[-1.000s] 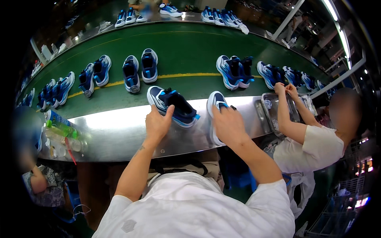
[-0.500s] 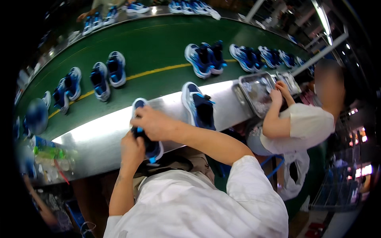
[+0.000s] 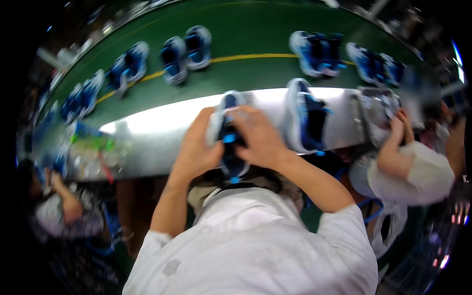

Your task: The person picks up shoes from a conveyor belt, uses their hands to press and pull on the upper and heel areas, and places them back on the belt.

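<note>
A blue and white sneaker (image 3: 228, 130) is between my hands at the near edge of the metal worktop, its toe pointing away from me and its dark collar toward me. My left hand (image 3: 200, 142) wraps its left side, with the thumb near the collar. From the right, my right hand (image 3: 259, 136) grips the upper, fingers across the lacing area. Motion blur hides what the fingertips do. Another blue and white sneaker (image 3: 309, 118) stands on the worktop to the right, apart from my hands.
Beyond the metal worktop (image 3: 157, 142) runs a green belt (image 3: 246, 34) with a yellow line and several sneakers. At left lies a clear, green-labelled bottle (image 3: 93, 143). A metal tray (image 3: 366, 115) is at right, beside a co-worker's hands (image 3: 400, 123). Another person sits at left.
My view has swung left, shifting the scene rightward. My right hand has moved from across the shoe to its right side; my left now holds the left side. The sneaker points straighter away.
</note>
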`<state>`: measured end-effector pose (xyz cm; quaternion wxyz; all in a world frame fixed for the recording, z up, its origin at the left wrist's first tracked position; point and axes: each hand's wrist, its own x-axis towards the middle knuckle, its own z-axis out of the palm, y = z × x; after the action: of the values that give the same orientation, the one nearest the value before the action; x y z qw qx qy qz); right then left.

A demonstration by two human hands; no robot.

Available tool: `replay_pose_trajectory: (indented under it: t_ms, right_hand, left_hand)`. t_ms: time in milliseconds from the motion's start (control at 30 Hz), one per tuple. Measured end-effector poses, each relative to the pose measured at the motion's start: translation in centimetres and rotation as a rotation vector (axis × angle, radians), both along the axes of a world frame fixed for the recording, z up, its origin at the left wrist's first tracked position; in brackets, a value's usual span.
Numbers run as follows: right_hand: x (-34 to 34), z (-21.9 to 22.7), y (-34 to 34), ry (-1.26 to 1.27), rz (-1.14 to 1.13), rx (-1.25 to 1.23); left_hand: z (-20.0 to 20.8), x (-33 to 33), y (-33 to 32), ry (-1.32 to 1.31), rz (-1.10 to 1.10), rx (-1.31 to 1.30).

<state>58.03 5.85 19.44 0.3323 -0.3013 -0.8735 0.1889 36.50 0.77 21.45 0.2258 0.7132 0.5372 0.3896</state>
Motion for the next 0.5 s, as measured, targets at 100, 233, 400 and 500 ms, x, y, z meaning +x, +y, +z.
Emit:
replay_pose_trajectory:
  t_ms: [100, 233, 400, 500]
  right_hand:
    - [0.4, -0.2, -2.4, -0.032, -0.254, -0.486]
    - [1.4, -4.0, -2.1, 0.422, -0.141, -1.022]
    - [2.9, 0.2, -1.5, 0.098, -0.052, -0.801]
    - [3.0, 3.0, 1.0, -0.118, -0.018, -0.233]
  left_hand:
    - [1.2, 2.0, 1.5, 0.067, -0.265, 0.038]
    - [-1.3, 3.1, 2.2, 0.273, -0.291, 0.16]
    - [-2.8, 3.7, 2.0, 0.224, -0.192, 0.281]
    - [-4.0, 4.4, 0.5, -0.09, 0.086, 0.159]
